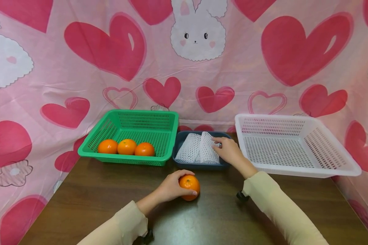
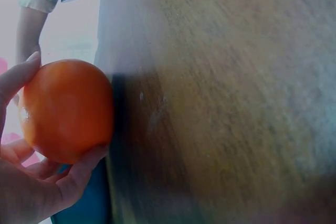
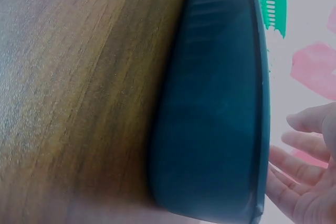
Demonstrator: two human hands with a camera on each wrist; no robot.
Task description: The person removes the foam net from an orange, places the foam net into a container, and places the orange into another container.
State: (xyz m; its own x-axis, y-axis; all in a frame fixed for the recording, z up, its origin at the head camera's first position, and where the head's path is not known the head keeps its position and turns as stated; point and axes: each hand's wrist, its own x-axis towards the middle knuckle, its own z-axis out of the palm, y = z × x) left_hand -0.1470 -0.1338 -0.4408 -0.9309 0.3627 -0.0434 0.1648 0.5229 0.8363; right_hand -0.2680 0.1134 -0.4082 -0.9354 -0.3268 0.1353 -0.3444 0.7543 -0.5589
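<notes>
My left hand (image 1: pixel 173 186) grips an orange (image 1: pixel 189 187) low over the table, in front of the dark blue tray (image 1: pixel 202 166). The left wrist view shows the thumb and fingers curled round the same orange (image 2: pixel 68 111). White foam net sleeves (image 1: pixel 188 148) lie in the tray. My right hand (image 1: pixel 230 149) is over the tray's right side, its fingertips beside the right-hand sleeve. Seen from the right wrist, this hand (image 3: pixel 310 166) has its thumb and fingers apart beyond the tray's rim, with nothing visible between them.
At the left stands a green basket (image 1: pixel 141 114) with three oranges (image 1: pixel 127 147) along its front side. A white basket (image 1: pixel 273 143) stands on the right, close to my right forearm. Behind the baskets hangs a pink cloth (image 1: pixel 208 75) with hearts and rabbits.
</notes>
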